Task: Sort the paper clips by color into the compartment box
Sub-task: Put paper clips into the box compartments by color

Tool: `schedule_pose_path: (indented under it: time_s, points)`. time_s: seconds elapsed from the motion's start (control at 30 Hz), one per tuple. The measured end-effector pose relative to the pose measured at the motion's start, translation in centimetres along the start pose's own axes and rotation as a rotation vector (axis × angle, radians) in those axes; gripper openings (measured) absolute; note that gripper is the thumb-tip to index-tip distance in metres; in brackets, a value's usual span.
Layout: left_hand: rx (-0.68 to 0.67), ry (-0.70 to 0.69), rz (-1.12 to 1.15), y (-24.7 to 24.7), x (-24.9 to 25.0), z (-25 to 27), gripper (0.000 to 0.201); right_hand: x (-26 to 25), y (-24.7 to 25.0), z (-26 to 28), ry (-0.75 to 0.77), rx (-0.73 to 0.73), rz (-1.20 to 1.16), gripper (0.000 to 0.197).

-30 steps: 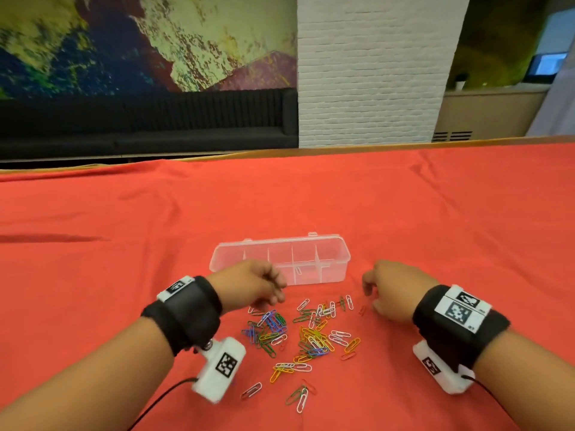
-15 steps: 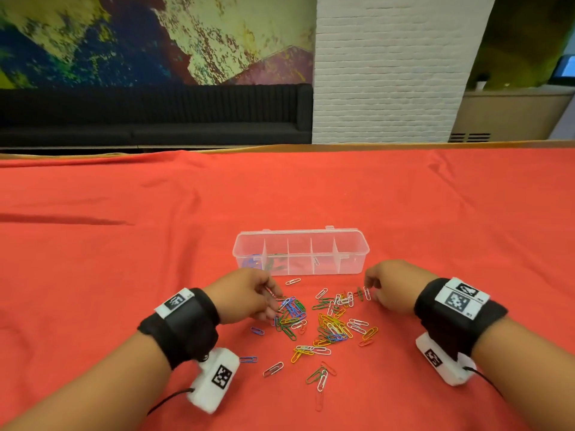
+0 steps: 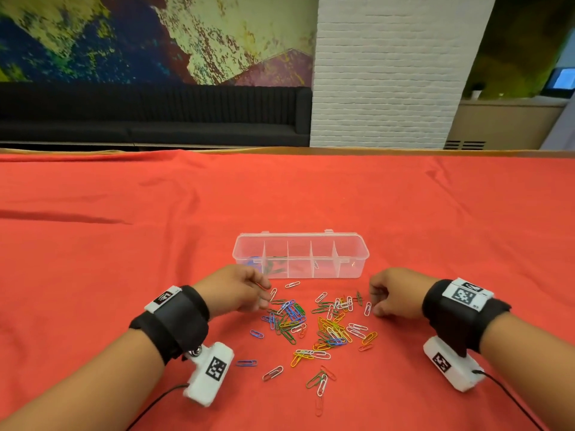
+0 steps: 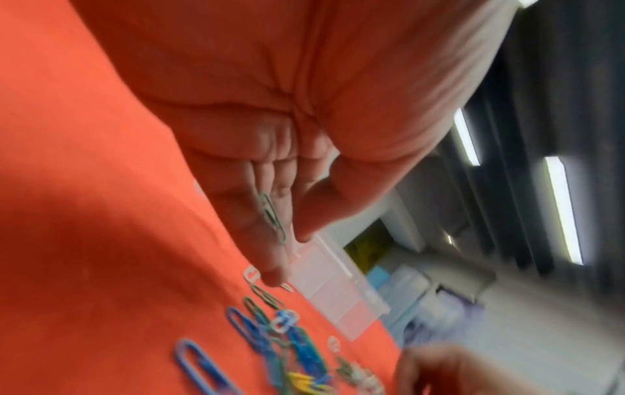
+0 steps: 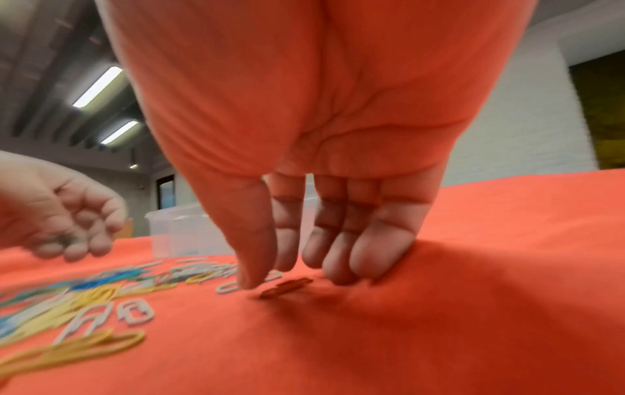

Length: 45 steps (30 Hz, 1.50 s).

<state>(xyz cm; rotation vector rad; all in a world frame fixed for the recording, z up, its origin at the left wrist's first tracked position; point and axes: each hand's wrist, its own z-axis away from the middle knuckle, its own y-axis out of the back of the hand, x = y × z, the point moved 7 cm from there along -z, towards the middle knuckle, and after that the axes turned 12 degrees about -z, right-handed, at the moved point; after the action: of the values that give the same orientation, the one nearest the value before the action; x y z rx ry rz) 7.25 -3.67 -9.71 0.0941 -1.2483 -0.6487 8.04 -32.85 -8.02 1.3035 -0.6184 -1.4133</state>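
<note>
Head view: the clear plastic compartment box point(image 3: 300, 256) sits at the centre of the frame on the red cloth of the desk point(image 3: 124, 244). Its 2 left compartments hold a few blue and green clips, and 2 more hold about 1 each. The loose pile of coloured wire paper clips point(image 3: 314, 325) lies just below the box, between the 2 hands, so by this showing most of the sorting is left. The left hand point(image 3: 236, 289) and right hand point(image 3: 393, 292) hover at the pile's upper edges. Behind the desk stand a dark sofa point(image 3: 149, 116), a painted mural point(image 3: 149, 35) and a white brick pillar point(image 3: 392, 70).

Left wrist view: at centre frame a green paper clip point(image 4: 272, 213) lies against the left hand's fingers point(image 4: 267, 240), pinched under the thumb, above the blurred pile.

Right wrist view: at lower centre the right hand's thumb and fingers point(image 5: 351, 254) reach down, grasping nothing, touching the cloth beside a white clip point(image 5: 248, 282) and an orange-red clip point(image 5: 287, 287).
</note>
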Motion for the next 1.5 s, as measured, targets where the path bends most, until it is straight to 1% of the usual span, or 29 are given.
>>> schedule_pose_path:
  time_s: [0.03, 0.1, 0.17, 0.2, 0.27, 0.37, 0.43, 0.53, 0.63, 0.7, 0.77, 0.83, 0.9, 0.93, 1.0, 1.07, 1.13, 1.2, 1.23, 1.27, 1.3, 1.33, 1.43, 1.5]
  points:
    - [0.010, -0.033, -0.151, 0.1, 0.3, -0.1, 0.025, -0.3, 0.0, 0.1, 0.023, 0.000, 0.014, 0.010]
    - [0.058, -0.102, -0.552, 0.5, 1.1, -0.2, 0.014, -1.4, 0.2, 0.2, 0.081, 0.023, 0.064, 0.008]
    - [0.087, -0.157, -0.891, 0.4, 1.8, -0.2, 0.009, -2.8, 0.4, 0.0, 0.128, 0.034, 0.095, 0.011]
    - [0.092, -0.169, -0.997, 0.2, 2.1, 0.0, 0.009, -3.5, 0.4, 0.0, 0.138, 0.031, 0.106, 0.012]
    - [0.091, -0.192, -1.113, -0.4, 2.5, 0.4, 0.010, -4.6, 0.2, 0.2, 0.150, 0.017, 0.124, 0.011]
    - [0.045, -0.253, -1.118, -1.7, 3.1, 1.2, 0.012, -6.8, -0.7, 1.1, 0.201, -0.015, 0.054, 0.004]
    - [-0.001, -0.311, -1.112, -2.9, 3.2, 1.7, 0.019, -8.6, -1.9, 1.7, 0.252, -0.072, -0.008, 0.010]
    - [-0.046, -0.430, -1.216, -5.1, 3.5, 2.3, 0.030, -10.6, -3.7, 2.0, 0.294, -0.143, -0.005, 0.011]
    - [-0.040, -0.470, -1.324, -6.4, 3.8, 2.4, 0.028, -10.5, -4.3, 1.8, 0.270, -0.158, 0.047, 0.016]
    - [-0.013, -0.480, -1.367, -6.6, 3.8, 2.6, 0.024, -9.7, -4.0, 1.9, 0.230, -0.127, 0.089, 0.017]
    - [0.012, -0.499, -1.386, -6.7, 3.5, 2.7, 0.017, -9.2, -3.5, 2.1, 0.217, -0.080, 0.121, 0.014]
    - [0.038, -0.539, -1.372, -6.7, 3.3, 3.0, 0.014, -9.3, -3.3, 2.4, 0.233, -0.063, 0.089, 0.015]
    - [0.067, -0.531, -1.233, -5.8, 3.5, 3.2, 0.012, -9.7, -3.7, 2.6, 0.258, -0.084, 0.024, 0.017]
    - [0.079, -0.490, -1.117, -5.0, 3.5, 3.1, 0.008, -9.8, -4.0, 2.6, 0.266, -0.096, 0.009, 0.020]
    - [0.081, -0.342, -0.797, -2.8, 3.2, 2.6, 0.003, -9.6, -4.6, 2.4, 0.262, -0.103, 0.022, 0.025]
    - [0.089, -0.178, -0.446, -0.5, 2.3, 2.0, 0.017, -9.3, -4.8, 2.2, 0.248, -0.109, 0.025, 0.022]
    - [0.153, -0.058, -0.179, 1.5, 1.2, 1.9, 0.025, -9.1, -4.8, 2.2, 0.231, -0.134, 0.007, 0.018]
    - [0.223, 0.001, -0.024, 2.9, 0.5, 2.0, 0.023, -9.5, -4.5, 2.3, 0.228, -0.145, -0.006, 0.019]
    - [0.246, 0.033, -0.020, 3.2, 0.4, 2.0, 0.019, -9.9, -4.2, 2.2, 0.236, -0.129, -0.009, 0.020]
    - [0.254, 0.059, -0.074, 3.3, 0.4, 2.0, 0.016, -10.4, -3.9, 2.0, 0.254, -0.102, -0.001, 0.020]
    - [0.234, 0.066, -0.188, 3.1, 0.5, 1.9, 0.014, -11.1, -3.7, 1.6, 0.274, -0.073, 0.013, 0.021]
    - [0.189, 0.046, -0.347, 2.6, 0.9, 1.9, 0.013, -11.6, -3.7, 1.1, 0.287, -0.051, 0.024, 0.024]
    - [0.028, -0.114, -0.832, -0.3, 1.9, 1.8, 0.016, -12.7, -4.1, -0.5, 0.274, -0.065, 0.069, 0.037]
    - [0.009, -0.193, -1.072, -2.0, 2.2, 2.3, 0.020, -12.7, -4.5, -1.3, 0.257, -0.110, 0.134, 0.043]
